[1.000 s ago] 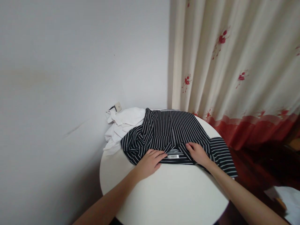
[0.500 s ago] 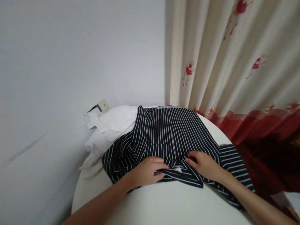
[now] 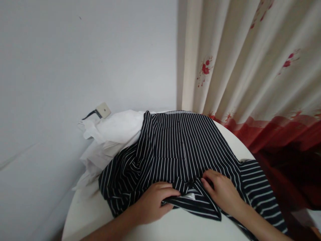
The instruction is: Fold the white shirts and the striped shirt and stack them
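Observation:
A black shirt with white stripes point(image 3: 193, 144) lies spread over the white round table point(image 3: 160, 229), its collar end towards me. My left hand point(image 3: 157, 202) pinches the left side of the collar between thumb and fingers. On the right side of the collar, my right hand point(image 3: 220, 189) is closed on the fabric with thumb and fingertips together. Between the hands, a small white label point(image 3: 191, 196) shows partly inside the neck opening. One sleeve hangs over the table's right edge; the left sleeve is bunched.
White crumpled cloth point(image 3: 117, 127) lies at the table's back left, against the wall point(image 3: 125, 60). Above it is a wall socket point(image 3: 103, 109) with a black plug. A floral curtain point(image 3: 225, 67) hangs behind on the right. Something white point(image 3: 307, 216) stands low at right.
My view has come closer to the table. The left hand has gone from resting on the collar to gripping it; a pointed collar flap has folded towards me, mostly covering the label.

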### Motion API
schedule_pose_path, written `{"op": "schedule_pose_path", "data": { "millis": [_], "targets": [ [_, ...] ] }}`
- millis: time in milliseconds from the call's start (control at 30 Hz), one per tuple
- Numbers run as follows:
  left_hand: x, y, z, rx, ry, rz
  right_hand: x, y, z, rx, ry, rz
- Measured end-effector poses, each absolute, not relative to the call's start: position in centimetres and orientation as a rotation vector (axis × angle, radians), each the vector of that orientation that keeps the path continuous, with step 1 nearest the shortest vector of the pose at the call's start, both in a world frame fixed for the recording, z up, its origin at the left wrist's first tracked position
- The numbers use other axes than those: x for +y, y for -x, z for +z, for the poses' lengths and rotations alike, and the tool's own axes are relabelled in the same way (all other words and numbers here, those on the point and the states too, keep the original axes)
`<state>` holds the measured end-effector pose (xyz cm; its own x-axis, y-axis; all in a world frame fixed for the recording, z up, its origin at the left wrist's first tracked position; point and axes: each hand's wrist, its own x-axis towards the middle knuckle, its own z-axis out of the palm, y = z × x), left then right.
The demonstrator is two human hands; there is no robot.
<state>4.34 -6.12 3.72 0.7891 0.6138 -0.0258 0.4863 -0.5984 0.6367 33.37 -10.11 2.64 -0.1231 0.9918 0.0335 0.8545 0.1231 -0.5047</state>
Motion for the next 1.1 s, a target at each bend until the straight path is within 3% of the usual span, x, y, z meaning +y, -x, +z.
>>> {"op": "schedule_pose_path", "data": {
  "millis": [1100],
  "targets": [
    [-6.2,-4.8,4.8,0.762,-2.266,0.335,-9.8,-33.8,2.0,-2.057,1.796,0.444]
  ]
}}
